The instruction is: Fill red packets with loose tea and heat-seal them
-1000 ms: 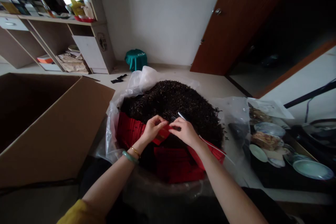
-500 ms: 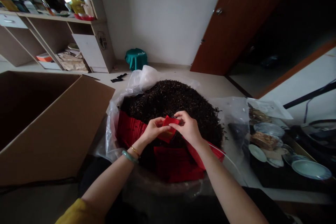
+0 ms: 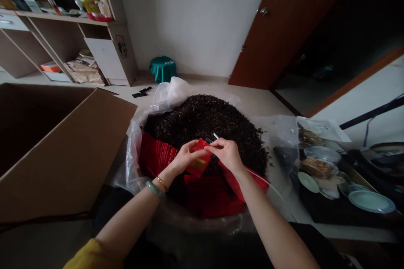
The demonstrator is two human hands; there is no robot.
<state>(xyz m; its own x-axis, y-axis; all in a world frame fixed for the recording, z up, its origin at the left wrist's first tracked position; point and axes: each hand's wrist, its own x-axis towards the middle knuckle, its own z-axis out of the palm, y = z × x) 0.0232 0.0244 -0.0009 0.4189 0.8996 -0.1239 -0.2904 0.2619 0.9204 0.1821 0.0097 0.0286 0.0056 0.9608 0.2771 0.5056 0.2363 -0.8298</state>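
Observation:
Over a heap of dark, dry loose leaf-like bits [image 3: 208,111], both my hands meet at one small red packet [image 3: 199,160]. My left hand [image 3: 183,157] pinches its left side between thumb and fingers. At its upper right corner, my right hand [image 3: 227,153] has thumb and fingers closed on the edge. A thin object with a pale tip [image 3: 216,135] and a dark part sticks out by the right fingers; its kind I cannot make out. Rows of similar red packets [image 3: 158,155] lie on the heap at left, and more red packets [image 3: 214,197] lie in front.
A clear plastic liner [image 3: 132,155] surrounds the heap. To the left stands an open cardboard box [image 3: 69,151]. Dishes and a lidded bowl [image 3: 370,201] sit on a dark surface at right. Behind are a green-covered stool-like object [image 3: 163,68], a desk [image 3: 63,19] and a wooden door [image 3: 284,21].
The red packet is now held more upright, with more of its front showing. My right hand has shifted slightly, and the pale-tipped thin object now shows above its fingers.

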